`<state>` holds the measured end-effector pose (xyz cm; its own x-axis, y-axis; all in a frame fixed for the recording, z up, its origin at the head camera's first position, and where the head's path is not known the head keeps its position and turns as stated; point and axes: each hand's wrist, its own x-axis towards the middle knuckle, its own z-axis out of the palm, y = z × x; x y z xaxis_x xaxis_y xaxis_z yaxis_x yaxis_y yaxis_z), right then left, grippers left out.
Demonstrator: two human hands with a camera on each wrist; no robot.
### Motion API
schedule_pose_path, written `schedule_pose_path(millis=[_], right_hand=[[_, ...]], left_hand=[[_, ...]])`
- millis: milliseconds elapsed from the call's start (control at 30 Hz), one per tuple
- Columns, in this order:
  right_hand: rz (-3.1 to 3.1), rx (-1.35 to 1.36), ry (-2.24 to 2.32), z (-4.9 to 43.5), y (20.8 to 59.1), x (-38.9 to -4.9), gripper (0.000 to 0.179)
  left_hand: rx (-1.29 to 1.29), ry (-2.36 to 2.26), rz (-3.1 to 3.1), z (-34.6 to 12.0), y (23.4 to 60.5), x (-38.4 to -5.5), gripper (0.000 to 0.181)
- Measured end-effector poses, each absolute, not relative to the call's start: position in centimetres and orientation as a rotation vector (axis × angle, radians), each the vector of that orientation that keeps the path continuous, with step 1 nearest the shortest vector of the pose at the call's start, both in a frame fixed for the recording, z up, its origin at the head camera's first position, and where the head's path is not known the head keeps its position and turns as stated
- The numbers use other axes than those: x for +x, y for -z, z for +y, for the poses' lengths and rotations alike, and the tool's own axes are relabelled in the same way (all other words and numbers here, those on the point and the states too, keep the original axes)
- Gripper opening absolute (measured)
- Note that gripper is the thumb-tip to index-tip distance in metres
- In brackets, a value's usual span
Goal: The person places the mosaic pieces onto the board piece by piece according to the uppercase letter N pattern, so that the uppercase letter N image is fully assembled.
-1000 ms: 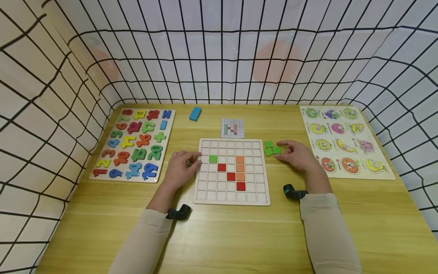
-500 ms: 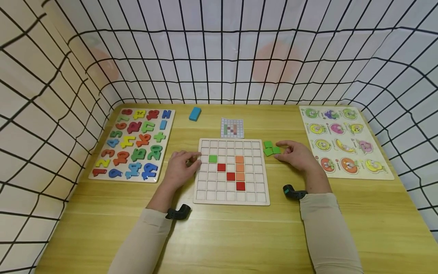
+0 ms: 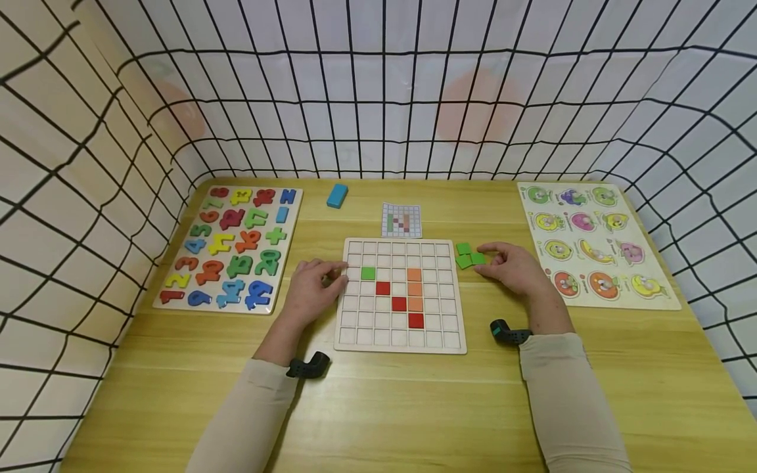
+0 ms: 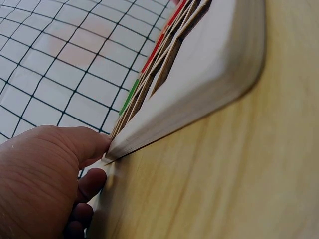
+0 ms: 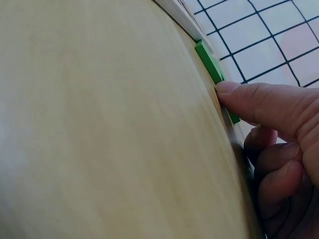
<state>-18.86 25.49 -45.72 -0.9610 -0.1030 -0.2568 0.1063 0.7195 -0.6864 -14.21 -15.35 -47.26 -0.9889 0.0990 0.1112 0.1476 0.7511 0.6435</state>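
A square wooden grid board (image 3: 361, 338) lies mid-table, holding one green tile (image 3: 368, 273), a diagonal of red tiles (image 3: 399, 303) and a column of orange tiles (image 3: 414, 289). My left hand (image 3: 313, 289) rests against its left edge; in the left wrist view, the thumb (image 4: 89, 142) touches the board's side (image 4: 164, 124). To the board's right, my right hand (image 3: 516, 268) has thumb and index finger spread around one of the loose green tiles (image 3: 464, 261). In the right wrist view, the thumb tip overlaps a green tile (image 5: 209, 62); the far fingertips are partly hidden.
Behind the board lies a printed pattern card (image 3: 402, 221), with a blue block (image 3: 337, 196) to its left. A number puzzle (image 3: 227, 253) lies at left, a fruit puzzle (image 3: 597, 246) at right. A black wire grid (image 3: 384, 102) encloses the table's back and sides.
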Motion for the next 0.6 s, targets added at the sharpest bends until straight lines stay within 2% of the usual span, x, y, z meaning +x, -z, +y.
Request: schedule_pose_path(millis=[600], right_hand=[[2.68, 0.009, 1.058, 25.64, 45.98, -18.8, 0.046]], left_hand=[[-0.189, 1.07, -2.88, -15.33, 47.39, -14.21, 0.033]])
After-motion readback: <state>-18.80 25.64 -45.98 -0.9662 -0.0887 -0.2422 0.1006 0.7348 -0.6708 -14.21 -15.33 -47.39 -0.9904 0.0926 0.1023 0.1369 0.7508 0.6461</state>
